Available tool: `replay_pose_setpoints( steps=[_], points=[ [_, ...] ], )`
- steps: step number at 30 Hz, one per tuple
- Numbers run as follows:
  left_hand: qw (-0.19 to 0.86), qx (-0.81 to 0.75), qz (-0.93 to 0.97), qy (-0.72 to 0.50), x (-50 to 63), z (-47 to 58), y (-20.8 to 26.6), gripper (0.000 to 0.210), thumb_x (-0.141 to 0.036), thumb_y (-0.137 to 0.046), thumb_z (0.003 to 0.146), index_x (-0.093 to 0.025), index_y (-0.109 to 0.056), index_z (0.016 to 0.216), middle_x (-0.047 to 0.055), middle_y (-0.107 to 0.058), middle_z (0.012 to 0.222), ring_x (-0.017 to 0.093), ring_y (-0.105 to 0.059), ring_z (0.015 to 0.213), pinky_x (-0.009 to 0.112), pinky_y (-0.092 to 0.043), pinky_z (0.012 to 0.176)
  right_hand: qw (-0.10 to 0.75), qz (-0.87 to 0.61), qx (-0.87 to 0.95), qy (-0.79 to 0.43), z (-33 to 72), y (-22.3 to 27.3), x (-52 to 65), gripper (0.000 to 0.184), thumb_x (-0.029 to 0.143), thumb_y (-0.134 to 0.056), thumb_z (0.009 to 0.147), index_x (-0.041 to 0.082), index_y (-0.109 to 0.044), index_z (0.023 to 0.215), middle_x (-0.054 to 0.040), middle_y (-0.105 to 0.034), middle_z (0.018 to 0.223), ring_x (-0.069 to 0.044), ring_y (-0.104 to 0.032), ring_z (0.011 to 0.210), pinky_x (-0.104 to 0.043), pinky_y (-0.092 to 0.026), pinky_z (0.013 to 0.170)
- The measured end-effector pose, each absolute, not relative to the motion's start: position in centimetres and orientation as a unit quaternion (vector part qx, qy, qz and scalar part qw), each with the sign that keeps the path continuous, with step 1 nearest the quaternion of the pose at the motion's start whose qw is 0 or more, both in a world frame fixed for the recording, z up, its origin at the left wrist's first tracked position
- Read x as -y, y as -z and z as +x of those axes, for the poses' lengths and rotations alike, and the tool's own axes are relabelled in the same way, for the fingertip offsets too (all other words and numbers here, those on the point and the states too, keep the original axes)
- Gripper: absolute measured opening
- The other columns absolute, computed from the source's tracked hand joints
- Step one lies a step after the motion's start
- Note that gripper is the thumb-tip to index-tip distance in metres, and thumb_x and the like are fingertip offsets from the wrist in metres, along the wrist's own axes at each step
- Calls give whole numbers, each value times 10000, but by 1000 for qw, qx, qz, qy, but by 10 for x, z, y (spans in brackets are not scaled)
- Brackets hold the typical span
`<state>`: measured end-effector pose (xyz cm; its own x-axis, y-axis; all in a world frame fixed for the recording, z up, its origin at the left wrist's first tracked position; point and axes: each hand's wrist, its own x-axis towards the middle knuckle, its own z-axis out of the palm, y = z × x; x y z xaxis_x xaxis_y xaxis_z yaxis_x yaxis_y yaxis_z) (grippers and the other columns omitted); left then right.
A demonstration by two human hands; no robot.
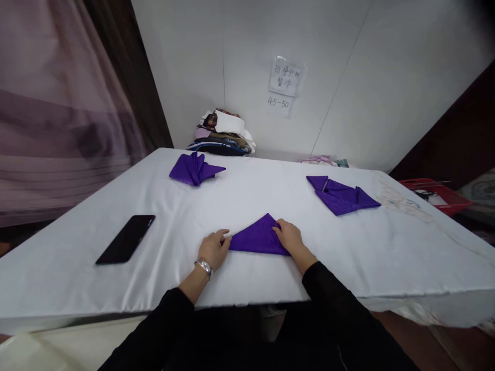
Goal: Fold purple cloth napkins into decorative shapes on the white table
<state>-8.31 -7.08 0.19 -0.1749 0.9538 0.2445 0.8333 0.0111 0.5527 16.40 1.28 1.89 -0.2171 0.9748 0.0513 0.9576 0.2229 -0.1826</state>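
Observation:
A purple cloth napkin, folded into a rough triangle, lies flat near the front edge of the table. Its left corner is pinched between the thumb and fingers of my left hand, which wears a silver bracelet. On the right slope of the same napkin, my right hand grips the edge, with the fingertips partly hidden against the cloth. Two more folded purple napkins rest farther back: a pleated one at the left and a flatter, pointed one at the right.
White satin cloth covers the table. A black phone lies at the left. Behind the table is a stack of folded fabrics against the wall, under a handwritten sign. A red basket stands beyond the right edge.

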Motion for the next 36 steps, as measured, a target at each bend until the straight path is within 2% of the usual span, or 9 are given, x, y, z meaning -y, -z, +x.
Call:
replay_pose_setpoints(
  steps=[8, 15, 33, 36],
  points=[
    [85, -726, 640, -237, 74, -80, -11, 225, -285, -434, 830, -204, -619, 929, 3, -637, 649, 195, -585, 797, 310, -422, 730, 79, -618, 780, -51, 163, -17, -17, 225, 360, -430, 894, 239, -549, 1043, -34, -677, 938, -186, -617, 842, -257, -385, 651],
    [58, -734, 650, -188, 75, -77, -11, 215, -270, -449, 817, -203, -631, 910, 37, -661, 738, 221, -583, 864, 334, -417, 748, 63, -629, 773, -58, 161, -18, -18, 254, 379, -398, 910, 241, -529, 1079, -44, -670, 957, -178, -615, 845, -258, -382, 663],
    [59, -731, 651, -197, 73, -80, -11, 238, -304, -434, 827, -198, -634, 901, 41, -660, 721, 231, -586, 816, 354, -426, 732, 75, -637, 764, -74, 166, -19, -18, 290, 385, -378, 912, 246, -518, 1124, -40, -675, 955, -178, -614, 867, -256, -380, 683],
    [49, -730, 650, -207, 71, -82, -11, 231, -293, -447, 818, -195, -627, 925, 45, -663, 776, 225, -584, 820, 359, -430, 752, 78, -638, 763, -70, 165, -19, -18, 293, 390, -366, 915, 243, -527, 1111, -45, -676, 955, -179, -616, 859, -259, -380, 684]
  ],
)
